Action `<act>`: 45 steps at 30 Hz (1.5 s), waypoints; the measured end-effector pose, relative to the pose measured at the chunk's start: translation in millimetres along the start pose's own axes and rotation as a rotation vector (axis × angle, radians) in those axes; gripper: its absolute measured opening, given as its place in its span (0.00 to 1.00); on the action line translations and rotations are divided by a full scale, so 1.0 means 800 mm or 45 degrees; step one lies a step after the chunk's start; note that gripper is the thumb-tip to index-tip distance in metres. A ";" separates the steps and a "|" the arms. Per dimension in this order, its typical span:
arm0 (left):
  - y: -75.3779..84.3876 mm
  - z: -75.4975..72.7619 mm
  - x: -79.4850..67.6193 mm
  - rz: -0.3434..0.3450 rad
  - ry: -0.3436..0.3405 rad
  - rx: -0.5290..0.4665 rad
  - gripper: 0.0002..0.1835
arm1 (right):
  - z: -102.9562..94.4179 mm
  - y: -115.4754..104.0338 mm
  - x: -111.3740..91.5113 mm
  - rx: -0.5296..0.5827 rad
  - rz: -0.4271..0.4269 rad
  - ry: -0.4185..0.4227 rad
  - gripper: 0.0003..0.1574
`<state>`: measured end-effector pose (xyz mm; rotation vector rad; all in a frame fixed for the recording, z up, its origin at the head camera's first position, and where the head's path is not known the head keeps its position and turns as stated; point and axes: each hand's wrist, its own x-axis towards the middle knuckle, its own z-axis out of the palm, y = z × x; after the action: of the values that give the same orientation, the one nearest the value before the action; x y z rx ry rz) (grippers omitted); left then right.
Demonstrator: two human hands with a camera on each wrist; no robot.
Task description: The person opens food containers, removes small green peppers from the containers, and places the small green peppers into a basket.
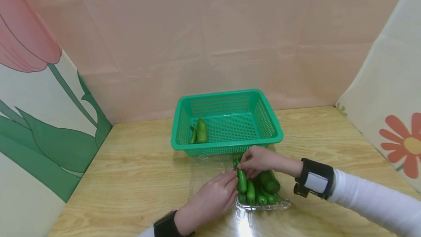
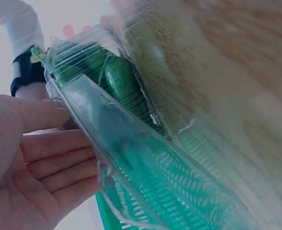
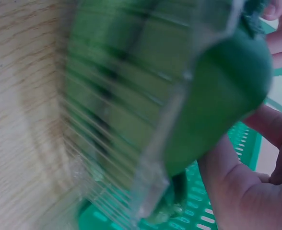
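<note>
We count one green basket (image 1: 227, 146) at the far edge of the surface (image 1: 131, 175) — two vegetables (image 1: 202, 131) toward its front-left corner — one clear container (image 1: 283, 204) with at least five more vegetables (image 1: 251, 192), two hands (image 1: 215, 193) (image 1: 258, 159).

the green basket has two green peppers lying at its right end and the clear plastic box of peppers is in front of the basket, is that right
Not quite: the two green peppers lie at the left end of the green basket, as the head view shows. The clear plastic box of peppers is in front of the basket.
</note>
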<state>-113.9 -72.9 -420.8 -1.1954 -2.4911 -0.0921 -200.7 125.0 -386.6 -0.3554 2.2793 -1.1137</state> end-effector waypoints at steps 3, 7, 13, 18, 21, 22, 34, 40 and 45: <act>0.000 0.000 0.000 0.006 0.011 -0.001 0.19 | -0.003 -0.002 -0.002 0.013 -0.014 0.004 0.10; 0.000 0.000 0.000 0.013 0.021 0.010 0.19 | -0.006 -0.003 -0.005 0.032 -0.053 0.001 0.11; 0.000 0.001 0.000 0.010 0.017 0.015 0.19 | -0.013 -0.007 -0.011 0.020 -0.118 0.003 0.13; 0.000 0.001 0.000 0.013 0.038 0.023 0.19 | -0.018 -0.014 -0.015 -0.015 -0.147 0.011 0.12; 0.000 0.001 0.000 0.017 0.041 0.028 0.19 | -0.020 -0.018 -0.018 -0.029 -0.155 0.010 0.12; 0.000 0.001 0.000 0.017 0.042 0.028 0.19 | -0.020 -0.019 -0.019 -0.034 -0.155 0.010 0.12; 0.000 -0.001 0.001 0.010 0.030 0.029 0.19 | -0.030 -0.039 -0.036 -0.101 -0.218 0.064 0.20; 0.001 -0.001 0.001 0.013 0.030 0.036 0.18 | -0.036 -0.049 -0.047 -0.103 -0.249 0.083 0.20; 0.000 0.000 0.000 0.021 0.036 0.035 0.18 | -0.042 -0.059 -0.057 -0.122 -0.276 0.096 0.21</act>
<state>-113.6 -73.0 -421.1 -1.1956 -2.4497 -0.0699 -184.9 138.3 -316.2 -0.6205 2.4101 -1.1417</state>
